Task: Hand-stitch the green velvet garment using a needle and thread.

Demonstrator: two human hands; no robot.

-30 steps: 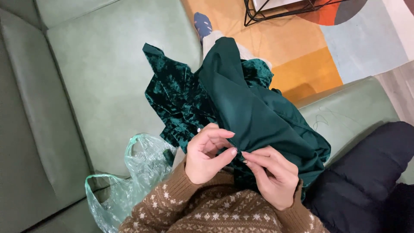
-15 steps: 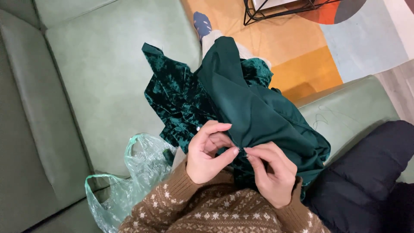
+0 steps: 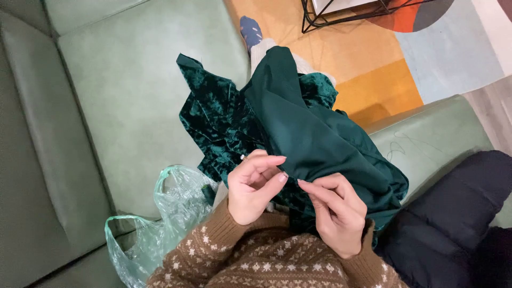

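A dark green velvet garment [image 3: 298, 133] lies bunched over the person's lap, its crushed-pile side spilling toward the left onto the pale green sofa [image 3: 128, 96] and its smoother lining side draped over the knee, so the fold nearest the body sits raised and within easy reach. The left hand [image 3: 255, 186] is closed in a pinch on that near fold, thumb and fingers drawn together on the cloth as if to hold it taut and steady. The right hand [image 3: 336, 213] meets it just beside, fingertips pinched tight at the same fold; whether it grips something thin such as a needle is too small to tell. Both wrists rest low against the patterned brown sweater [image 3: 266, 261], which keeps the fine work close and braced. A crumpled translucent green plastic bag [image 3: 160, 224] sits on the sofa seat by the left elbow, touching the garment's lower edge. A dark padded coat [image 3: 458, 218] lies at the sofa's right end. A socked foot [image 3: 250, 29] rests on the orange rug [image 3: 368, 58] beyond the seat's front edge.
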